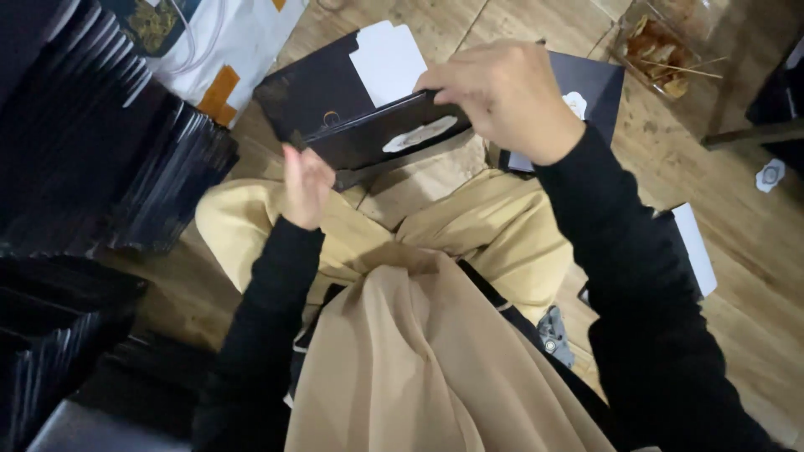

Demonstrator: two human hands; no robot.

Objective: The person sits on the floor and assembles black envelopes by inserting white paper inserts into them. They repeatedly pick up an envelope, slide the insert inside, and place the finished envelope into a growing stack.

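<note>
- Head view: your right hand (pixel 507 96) is closed over the top edge of a flat black carton (pixel 381 134), fingers curled down its far side; the carton hangs over your lap, above the wooden floor (pixel 737 226).
- Your left hand (pixel 306 184) presses against the carton's lower left corner, fingers loosely bent; whether it truly pinches the edge you cannot tell from here, as the view is blurred.
- Judge the carton light, thin and stiff along its creases but easy to dent; hold it by the folded edges, not the broad face with the pale oval label.
- A white flap (pixel 387 57) stands up behind it.
- Count: one carton in hand, one more dark carton (pixel 590 88) on the floor behind your right hand, another (pixel 691 251) partly hidden by your right sleeve.
- Stacks of flat black blanks (pixel 100 151) fill the floor's left edge; a clear snack tray (pixel 662 46) sits at the far right corner.
</note>
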